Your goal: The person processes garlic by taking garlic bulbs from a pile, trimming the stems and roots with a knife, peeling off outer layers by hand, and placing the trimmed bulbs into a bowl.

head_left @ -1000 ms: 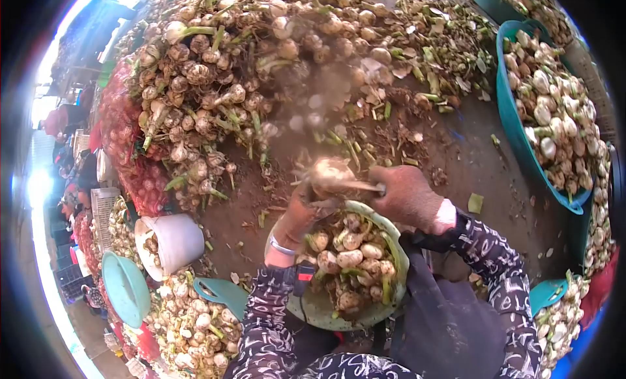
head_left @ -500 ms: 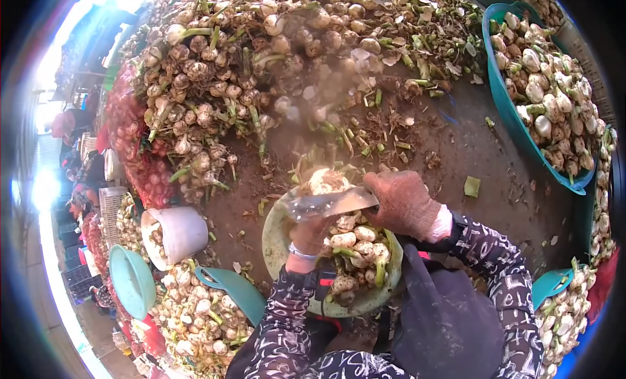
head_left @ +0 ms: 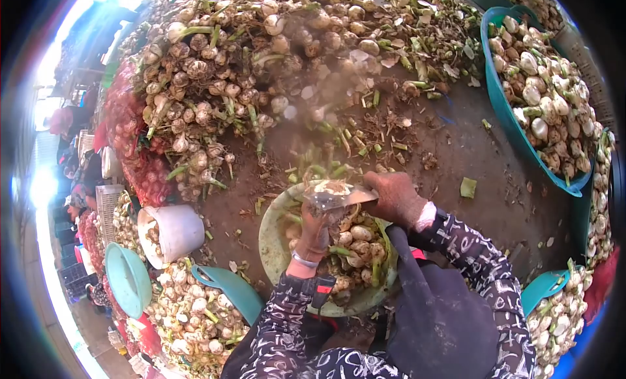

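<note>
At far left, nine o'clock, note a figure, probably a person [head_left: 76, 201], near a pale crate [head_left: 107, 212]; blurred by glare. Between nine and ten o'clock, locate the red mesh sack [head_left: 127, 131], filled with bulbs. At eight o'clock, locate the teal basin [head_left: 128, 281], tilted. Just below nine o'clock, find the white bucket [head_left: 179, 232], tipped over, mouth toward nine o'clock. From ten to twelve o'clock, observe the large heap [head_left: 202, 92] of bulbs, roots and stems attached. Between seven and eight o'clock, see the handled teal tub [head_left: 236, 295], with loose bulbs [head_left: 189, 314] adjoining on its nine-o'clock side.

Just below centre, toward six o'clock, find the pale green basin [head_left: 268, 239], part-filled with bulbs. Above this basin, see the left hand [head_left: 315, 232], clamped around the lower side of the cut bulb [head_left: 331, 187]; note the metal bracelet [head_left: 305, 259] at the wrist. Observe the knife [head_left: 353, 196], broad blade overlapping the near edge of the cut bulb. At the cut bulb's three o'clock, see the right hand [head_left: 394, 199], closed on the knife's handle end.

Between one and two o'clock, note scattered trimmings [head_left: 391, 124]. At three o'clock, find the green leaf piece [head_left: 468, 187]. At two o'clock, locate the large teal tub [head_left: 501, 111], heaped with pale bulbs [head_left: 541, 98].
</note>
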Available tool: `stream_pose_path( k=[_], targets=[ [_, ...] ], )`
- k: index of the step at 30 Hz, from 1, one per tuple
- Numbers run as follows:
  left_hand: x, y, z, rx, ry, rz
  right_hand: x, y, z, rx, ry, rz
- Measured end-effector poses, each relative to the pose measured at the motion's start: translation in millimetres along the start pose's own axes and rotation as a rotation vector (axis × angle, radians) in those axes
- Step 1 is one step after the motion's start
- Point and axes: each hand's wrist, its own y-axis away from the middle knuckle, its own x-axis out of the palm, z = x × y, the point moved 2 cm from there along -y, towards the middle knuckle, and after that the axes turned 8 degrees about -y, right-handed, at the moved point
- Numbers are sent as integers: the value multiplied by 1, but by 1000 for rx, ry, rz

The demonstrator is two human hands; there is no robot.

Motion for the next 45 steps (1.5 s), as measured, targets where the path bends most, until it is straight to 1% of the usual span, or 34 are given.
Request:
stream_pose_path(
  k=[2,5,6,7,8,9,10,12,13,14,16,17,18,20,21,23,25,26,27,29,31,32,33,35,36,37,38,39,40,41,42,43,44,45],
  targets=[
    [-10,6,13,-51,-9,30,1,4,-2,41,64,31],
    [-16,3,14,-29,21,63,1,5,-2,13,52,58],
    [-28,4,24,-163,123,69,-7,8,8,-6,66,51],
    [-17,15,7,-132,32,84,-18,14,25,-19,72,55],
    [-3,26,-10,-82,-109,99,-25,20,34,-71,44,-5],
    [1,36,-16,-84,-205,89,-29,22,31,-131,-11,-38],
    [1,42,-8,-128,-250,46,-21,28,22,-124,-25,-28],
    [13,8,-4,-271,298,-30,-19,13,4,-154,-9,-68],
    [16,12,-9,-188,250,55,-14,19,3,-128,-27,-75],
    [18,18,-12,-101,206,134,-6,22,-7,-114,-33,-36],
    [12,21,-12,-148,-148,91,-7,22,-1,-67,-31,-16],
    [15,21,-15,-85,-102,71,-8,21,-1,-71,-37,-15],
    [19,18,-20,-78,-100,77,-9,19,-3,-74,-29,-21],
    [23,18,-23,-163,-40,55,-7,20,-7,-97,-69,-40],
    [17,19,-17,-166,-40,55,-11,20,0,-95,-70,-40],
    [2,24,-3,18,-530,49,-26,22,19,-91,7,-26],
    [0,35,-1,-271,-259,30,-30,30,27,-86,22,-20],
    [-1,30,2,-84,-316,106,-35,27,28,-112,62,-21],
    [-2,28,10,-79,-206,106,-32,24,18,-124,73,-27],
    [-2,22,26,-70,16,109,-13,27,-11,-121,-21,-24],
    [5,28,18,-322,61,129,-7,27,-17,-96,-51,-13],
    [-4,34,24,-374,20,199,-4,31,-18,-66,-49,-4],
    [-3,38,23,-380,22,192,-5,29,-16,-55,-39,-3],
    [2,23,16,-298,171,113,-14,28,-2,-78,-24,-22],
    [3,26,15,-289,248,75,-22,27,11,-59,24,-4],
    [3,29,17,-303,251,74,-32,28,23,-42,72,22],
    [1,28,14,-161,-137,145,-40,30,34,-42,69,25],
    [2,24,10,59,-506,249,-46,31,43,-22,89,30],
    [3,21,5,343,-991,256,-50,32,50,5,108,35],
    [2,18,1,618,-1333,170,-53,35,56,10,107,34],
    [-1,14,8,317,-755,51,-57,39,61,-8,23,11],
    [-2,13,15,150,-473,19,-58,41,61,-26,-62,-13],
    [-4,12,21,6,-177,-56,-55,41,56,2,-43,-3],
    [4,14,10,48,-255,-12,-52,41,52,15,-48,-4]
  ],
)
